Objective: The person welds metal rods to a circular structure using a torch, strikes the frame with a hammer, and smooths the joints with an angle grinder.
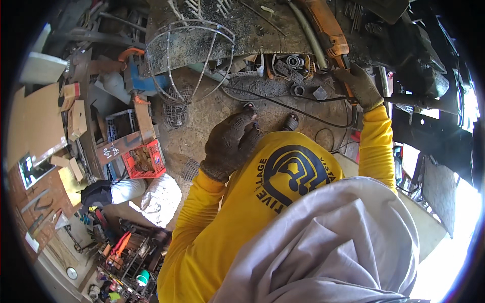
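Observation:
My right hand [361, 87], in a dark work glove, is closed around the rear handle of a long orange angle grinder [326, 28]. The grinder lies at the edge of the metal workbench [268, 38], and its front end is cut off at the top of the view. In front of my chest, my gloved left hand [231, 144] has its fingers curled together; whatever may be between them is hidden. Beyond it and to the left, a round cage of bent metal rods [168, 60] rests against the bench edge, apart from both hands.
A black cable [298, 115] loops over the floor below the bench. Bearings and metal parts [295, 62] fill a shelf under it. On the left are a blue vise [134, 76], a red crate [144, 160], a coil of wire [176, 108] and a white sack [160, 199].

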The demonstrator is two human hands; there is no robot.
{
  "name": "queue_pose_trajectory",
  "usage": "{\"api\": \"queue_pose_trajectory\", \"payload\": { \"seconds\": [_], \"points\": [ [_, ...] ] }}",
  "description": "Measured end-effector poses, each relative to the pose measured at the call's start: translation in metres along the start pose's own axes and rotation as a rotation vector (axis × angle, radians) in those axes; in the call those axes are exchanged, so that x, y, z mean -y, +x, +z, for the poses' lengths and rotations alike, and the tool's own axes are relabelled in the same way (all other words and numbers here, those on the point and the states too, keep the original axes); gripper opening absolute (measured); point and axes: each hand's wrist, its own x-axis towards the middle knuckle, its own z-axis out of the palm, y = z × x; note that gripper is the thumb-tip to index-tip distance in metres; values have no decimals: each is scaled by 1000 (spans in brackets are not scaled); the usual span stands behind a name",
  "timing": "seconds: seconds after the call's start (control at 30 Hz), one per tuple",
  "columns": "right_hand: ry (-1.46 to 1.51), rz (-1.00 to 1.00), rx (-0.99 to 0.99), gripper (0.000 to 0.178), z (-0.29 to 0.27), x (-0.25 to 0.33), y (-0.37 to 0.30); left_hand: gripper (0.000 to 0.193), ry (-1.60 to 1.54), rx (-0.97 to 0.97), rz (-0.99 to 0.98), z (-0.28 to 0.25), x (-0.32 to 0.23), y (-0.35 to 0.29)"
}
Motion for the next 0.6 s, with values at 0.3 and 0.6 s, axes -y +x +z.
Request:
{"api": "queue_pose_trajectory", "payload": {
  "seconds": [0.3, 0.6],
  "points": [
    [-583, 88, -294, 34, 2, 20, -10, 43, -25, 90, 37, -22, 46, 6],
    [-919, -153, -567, 50, 27, 11, -16, 40, -114, 171, 42, -61, 61, 15]
  ]
}}
